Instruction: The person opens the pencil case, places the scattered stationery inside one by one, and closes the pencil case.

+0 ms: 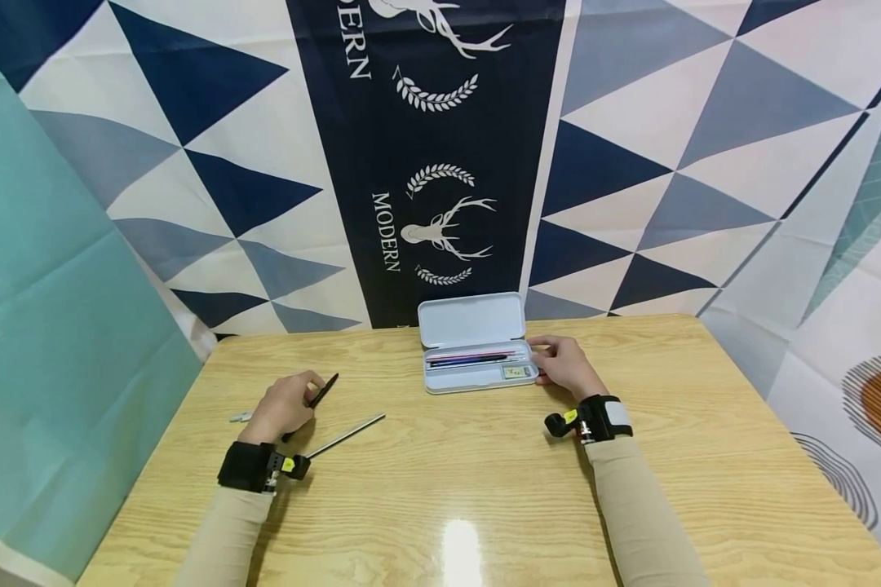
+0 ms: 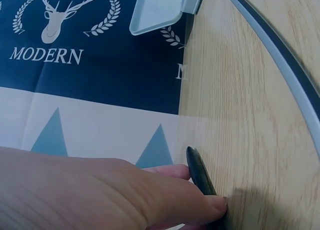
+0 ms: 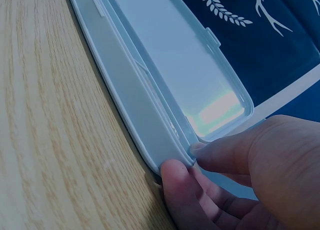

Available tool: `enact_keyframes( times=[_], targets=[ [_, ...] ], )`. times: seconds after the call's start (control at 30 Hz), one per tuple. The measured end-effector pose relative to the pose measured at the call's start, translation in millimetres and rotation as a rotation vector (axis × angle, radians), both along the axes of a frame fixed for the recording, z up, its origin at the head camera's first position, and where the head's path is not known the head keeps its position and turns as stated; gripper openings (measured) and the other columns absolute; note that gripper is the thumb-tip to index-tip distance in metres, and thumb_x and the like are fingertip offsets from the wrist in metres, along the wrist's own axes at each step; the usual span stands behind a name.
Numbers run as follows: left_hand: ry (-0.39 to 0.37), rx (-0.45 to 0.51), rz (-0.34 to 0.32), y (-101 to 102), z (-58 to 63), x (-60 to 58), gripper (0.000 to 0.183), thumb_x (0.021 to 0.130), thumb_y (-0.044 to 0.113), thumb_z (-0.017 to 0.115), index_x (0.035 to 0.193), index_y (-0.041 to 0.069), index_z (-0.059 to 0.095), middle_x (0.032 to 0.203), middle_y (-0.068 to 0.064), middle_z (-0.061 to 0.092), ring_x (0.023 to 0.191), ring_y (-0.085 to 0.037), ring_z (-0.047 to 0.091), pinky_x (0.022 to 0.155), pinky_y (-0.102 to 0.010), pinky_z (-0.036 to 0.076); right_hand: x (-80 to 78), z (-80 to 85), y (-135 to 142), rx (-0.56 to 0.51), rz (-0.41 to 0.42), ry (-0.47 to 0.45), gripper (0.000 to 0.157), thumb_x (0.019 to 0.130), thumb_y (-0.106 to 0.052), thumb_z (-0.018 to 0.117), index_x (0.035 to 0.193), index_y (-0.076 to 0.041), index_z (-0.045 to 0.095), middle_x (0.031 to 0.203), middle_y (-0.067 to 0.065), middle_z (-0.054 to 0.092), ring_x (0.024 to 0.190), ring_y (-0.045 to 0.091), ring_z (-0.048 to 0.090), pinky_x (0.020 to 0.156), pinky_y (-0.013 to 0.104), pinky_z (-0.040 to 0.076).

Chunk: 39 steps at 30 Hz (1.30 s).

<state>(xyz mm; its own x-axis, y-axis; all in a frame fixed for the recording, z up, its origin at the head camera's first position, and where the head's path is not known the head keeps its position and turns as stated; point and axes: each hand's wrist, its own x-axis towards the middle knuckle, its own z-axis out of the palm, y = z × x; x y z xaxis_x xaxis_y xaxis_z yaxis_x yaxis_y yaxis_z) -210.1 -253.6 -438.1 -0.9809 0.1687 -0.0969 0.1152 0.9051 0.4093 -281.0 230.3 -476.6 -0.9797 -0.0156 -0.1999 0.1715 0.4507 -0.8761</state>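
My left hand (image 1: pixel 282 405) pinches a black pen (image 2: pixel 200 172) between thumb and fingers at the left of the table; the pen's tapered end points away from me. Beside that hand lies a thin silver stick (image 1: pixel 348 434), seen large in the left wrist view. A light blue pencil case (image 1: pixel 477 381) stands at the back with its lid (image 1: pixel 472 320) raised. Inside it are several pens (image 1: pixel 470 359) and a small pale block (image 1: pixel 515 372). My right hand (image 1: pixel 567 365) grips the case's right end, thumb on the rim and fingers against the outer wall.
A small light grey object (image 1: pixel 241 417) lies left of my left hand, partly hidden by it. The wooden table (image 1: pixel 440 473) meets a patterned cloth (image 1: pixel 458 163) right behind the pencil case. A teal panel (image 1: pixel 37 326) borders the left side.
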Motion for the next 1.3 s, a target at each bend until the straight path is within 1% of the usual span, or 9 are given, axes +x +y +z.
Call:
enact_keyframes(
  times=[0.37,0.6,0.67,0.77,0.83,1.0,1.1,1.2,1.3],
  targets=[
    [-0.014,-0.017,0.014,1,-1.4,-1.3,0.048,0.096,-0.015,0.068,0.141,-0.001,0.068,0.117,-0.022,0.076,0.096,-0.034,0.068,0.089,-0.049,0.058,-2.1,-1.3,0,0.000,0.000,-0.013,0.046,0.115,-0.009,0.057,0.161,-0.003,0.059,0.116,0.019,0.061,0.079,0.013,0.068,0.065,0.020,0.062],
    [-0.006,-0.019,0.016,0,-2.1,-2.1,0.048,0.095,-0.014,0.068,0.140,0.000,0.070,0.115,-0.021,0.076,0.094,-0.034,0.068,0.089,-0.051,0.059,-1.2,1.0,1,-0.011,0.005,-0.010,0.046,0.115,-0.007,0.057,0.160,0.000,0.058,0.115,0.019,0.061,0.076,0.012,0.068,0.064,0.021,0.062],
    [0.001,-0.012,0.014,-1,-2.4,-2.2,0.047,0.096,-0.013,0.068,0.141,0.001,0.070,0.116,-0.021,0.076,0.096,-0.034,0.069,0.091,-0.053,0.059,-1.2,1.6,1,-0.013,0.001,-0.009,0.046,0.115,-0.007,0.057,0.160,0.000,0.059,0.115,0.020,0.062,0.075,0.012,0.068,0.063,0.021,0.062],
    [0.031,0.003,0.014,-1,-2.0,-1.1,0.046,0.097,-0.011,0.069,0.141,0.001,0.070,0.116,-0.022,0.077,0.099,-0.036,0.070,0.093,-0.055,0.060,-1.3,1.6,1,-0.011,0.000,-0.008,0.046,0.115,-0.007,0.057,0.161,0.000,0.058,0.116,0.020,0.062,0.076,0.011,0.068,0.063,0.021,0.062],
    [0.069,0.012,0.016,-1,-0.9,0.0,0.044,0.098,-0.010,0.071,0.140,0.001,0.070,0.115,-0.023,0.077,0.100,-0.038,0.072,0.093,-0.055,0.061,-1.4,1.1,0,-0.012,-0.002,-0.009,0.046,0.115,-0.007,0.057,0.161,0.000,0.058,0.116,0.021,0.062,0.076,0.012,0.068,0.063,0.021,0.062],
    [0.195,0.038,0.036,2,5.1,2.1,0.039,0.099,-0.004,0.074,0.138,0.001,0.073,0.114,-0.024,0.078,0.100,-0.040,0.076,0.084,-0.053,0.063,-2.0,-0.6,0,-0.010,-0.005,-0.014,0.046,0.115,-0.007,0.056,0.161,-0.001,0.058,0.116,0.020,0.061,0.077,0.012,0.068,0.064,0.021,0.062],
    [0.261,0.050,0.049,4,8.5,2.2,0.039,0.098,-0.003,0.075,0.137,0.001,0.073,0.111,-0.024,0.078,0.097,-0.038,0.077,0.080,-0.052,0.063,-2.6,-1.2,0,-0.009,-0.005,-0.015,0.046,0.115,-0.007,0.056,0.161,-0.001,0.058,0.116,0.020,0.062,0.077,0.012,0.068,0.064,0.021,0.062],
    [0.298,0.048,0.053,7,10.6,2.4,0.040,0.098,-0.004,0.075,0.137,0.001,0.073,0.109,-0.022,0.076,0.093,-0.036,0.077,0.077,-0.050,0.062,-2.8,-1.3,0,-0.008,-0.001,-0.013,0.046,0.115,-0.007,0.056,0.161,-0.001,0.058,0.116,0.020,0.062,0.077,0.012,0.068,0.064,0.021,0.062],
    [0.311,0.045,0.049,9,11.0,2.5,0.041,0.097,-0.007,0.074,0.137,0.000,0.074,0.108,-0.022,0.076,0.091,-0.035,0.076,0.076,-0.049,0.061,-1.7,-1.0,1,-0.009,0.003,-0.009,0.046,0.115,-0.007,0.057,0.161,0.000,0.058,0.115,0.020,0.061,0.077,0.012,0.068,0.064,0.022,0.063]
  ],
)
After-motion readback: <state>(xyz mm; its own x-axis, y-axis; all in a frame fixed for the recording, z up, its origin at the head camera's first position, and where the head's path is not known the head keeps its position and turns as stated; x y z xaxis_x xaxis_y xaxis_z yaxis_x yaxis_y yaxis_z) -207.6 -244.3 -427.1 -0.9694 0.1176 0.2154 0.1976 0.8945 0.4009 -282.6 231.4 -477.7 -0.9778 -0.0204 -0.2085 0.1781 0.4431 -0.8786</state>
